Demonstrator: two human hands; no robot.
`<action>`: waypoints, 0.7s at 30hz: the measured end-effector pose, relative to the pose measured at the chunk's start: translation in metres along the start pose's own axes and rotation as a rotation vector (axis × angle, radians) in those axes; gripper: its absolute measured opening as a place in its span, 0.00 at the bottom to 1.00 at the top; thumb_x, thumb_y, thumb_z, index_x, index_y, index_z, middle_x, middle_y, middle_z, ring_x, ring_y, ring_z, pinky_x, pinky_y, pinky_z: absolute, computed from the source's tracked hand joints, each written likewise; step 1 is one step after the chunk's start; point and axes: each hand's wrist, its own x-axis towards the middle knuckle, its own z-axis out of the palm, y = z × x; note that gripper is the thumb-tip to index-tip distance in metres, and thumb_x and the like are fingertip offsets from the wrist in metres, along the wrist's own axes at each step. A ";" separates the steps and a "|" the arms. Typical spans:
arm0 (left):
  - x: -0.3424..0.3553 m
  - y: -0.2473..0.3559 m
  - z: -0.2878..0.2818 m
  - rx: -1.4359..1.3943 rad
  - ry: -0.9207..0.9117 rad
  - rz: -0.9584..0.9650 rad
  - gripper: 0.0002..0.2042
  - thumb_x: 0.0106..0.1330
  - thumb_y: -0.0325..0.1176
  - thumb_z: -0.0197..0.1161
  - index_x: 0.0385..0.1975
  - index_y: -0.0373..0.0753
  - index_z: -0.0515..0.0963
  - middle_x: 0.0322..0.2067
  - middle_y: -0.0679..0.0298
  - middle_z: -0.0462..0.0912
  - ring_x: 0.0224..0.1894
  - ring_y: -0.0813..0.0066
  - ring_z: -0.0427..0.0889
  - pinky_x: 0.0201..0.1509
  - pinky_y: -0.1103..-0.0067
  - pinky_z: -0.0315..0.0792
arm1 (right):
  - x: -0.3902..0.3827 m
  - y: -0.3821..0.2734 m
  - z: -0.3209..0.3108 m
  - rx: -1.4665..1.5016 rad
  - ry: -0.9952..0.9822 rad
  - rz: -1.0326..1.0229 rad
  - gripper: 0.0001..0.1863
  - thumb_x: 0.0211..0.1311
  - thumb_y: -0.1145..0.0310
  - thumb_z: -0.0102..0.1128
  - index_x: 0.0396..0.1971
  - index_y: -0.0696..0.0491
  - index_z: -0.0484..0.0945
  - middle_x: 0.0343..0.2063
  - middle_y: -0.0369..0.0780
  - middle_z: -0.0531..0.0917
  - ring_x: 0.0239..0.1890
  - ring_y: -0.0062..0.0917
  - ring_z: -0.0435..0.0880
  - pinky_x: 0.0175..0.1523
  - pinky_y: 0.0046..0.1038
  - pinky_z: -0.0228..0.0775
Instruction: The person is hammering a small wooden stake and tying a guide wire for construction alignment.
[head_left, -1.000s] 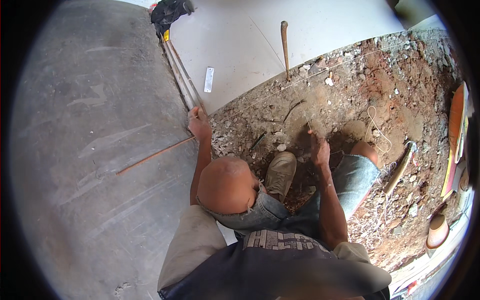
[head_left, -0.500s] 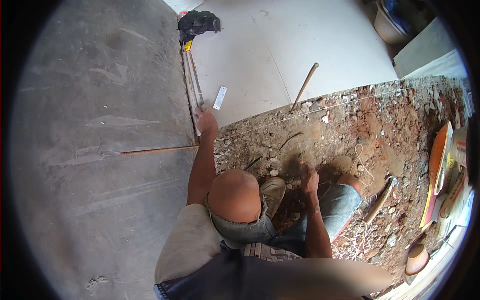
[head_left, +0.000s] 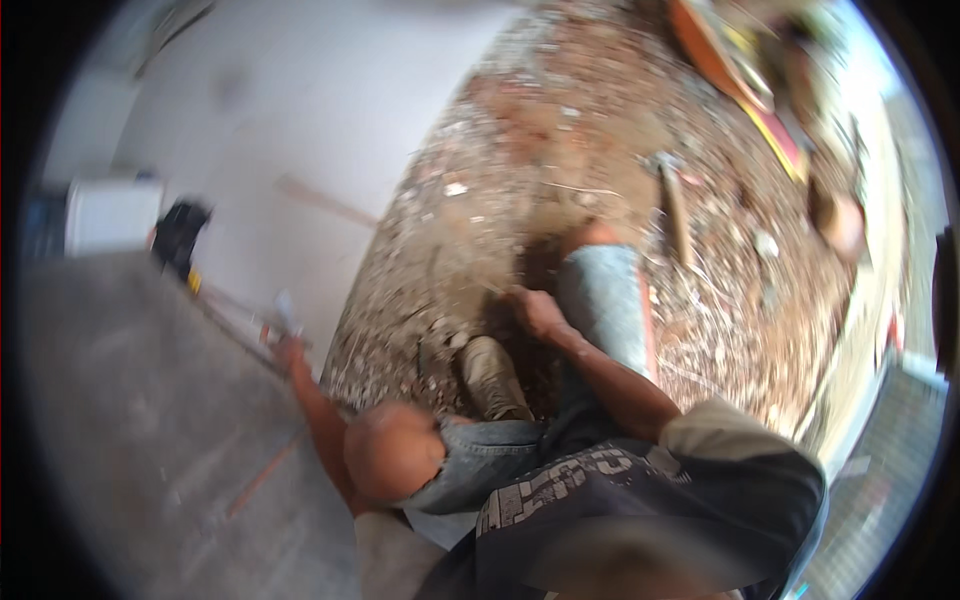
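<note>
At the near end of a long narrow strip, my left hand is at or on the strip; motion smears its fingers. This strip lies along the seam between the grey surface and the white tiles. A small pale flat plate is just beyond that hand. Between my knees, low over the dug-up soil, my right hand is closed. Something thin seems to stick out past its fingers, too blurred to name. My shoe stands on the soil to its left.
A hammer with a wooden handle lies on the rubble right of my knee. Black cloth sits at the strip's far end. A reddish rod lies on the grey surface. Farther right are an orange curved object and a brownish pot-like object.
My view has swung to the right, so the scene appears turned and blurred. The left hand stays by the strip's near end, and the right hand remains closed low over the soil.
</note>
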 end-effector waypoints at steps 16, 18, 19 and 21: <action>-0.270 0.222 0.087 -0.233 -0.989 0.208 0.20 0.73 0.37 0.49 0.62 0.39 0.60 0.52 0.52 0.76 0.46 0.62 0.79 0.43 0.70 0.76 | -0.071 0.023 -0.078 -0.230 0.062 0.151 0.14 0.61 0.64 0.49 0.33 0.57 0.80 0.29 0.50 0.84 0.36 0.43 0.85 0.39 0.42 0.78; -0.266 0.229 0.108 -0.456 -1.010 -0.004 0.20 0.74 0.38 0.49 0.62 0.40 0.59 0.51 0.53 0.76 0.46 0.64 0.80 0.40 0.71 0.76 | -0.087 0.014 -0.100 -0.179 0.048 0.075 0.12 0.60 0.64 0.51 0.31 0.56 0.80 0.28 0.48 0.84 0.34 0.42 0.85 0.35 0.41 0.77; -0.256 0.234 0.107 -0.737 -0.951 -0.129 0.19 0.74 0.37 0.48 0.61 0.41 0.59 0.50 0.54 0.77 0.42 0.68 0.79 0.37 0.75 0.75 | -0.093 0.008 -0.106 -0.252 0.040 -0.037 0.11 0.59 0.65 0.51 0.27 0.54 0.80 0.25 0.46 0.83 0.30 0.40 0.84 0.33 0.40 0.76; -0.255 0.244 0.103 -1.012 -0.873 -0.248 0.18 0.75 0.37 0.47 0.61 0.42 0.59 0.48 0.56 0.77 0.37 0.73 0.78 0.33 0.79 0.74 | -0.094 0.039 -0.085 -0.321 0.039 -0.152 0.10 0.58 0.67 0.51 0.23 0.52 0.80 0.21 0.43 0.83 0.25 0.38 0.83 0.31 0.39 0.74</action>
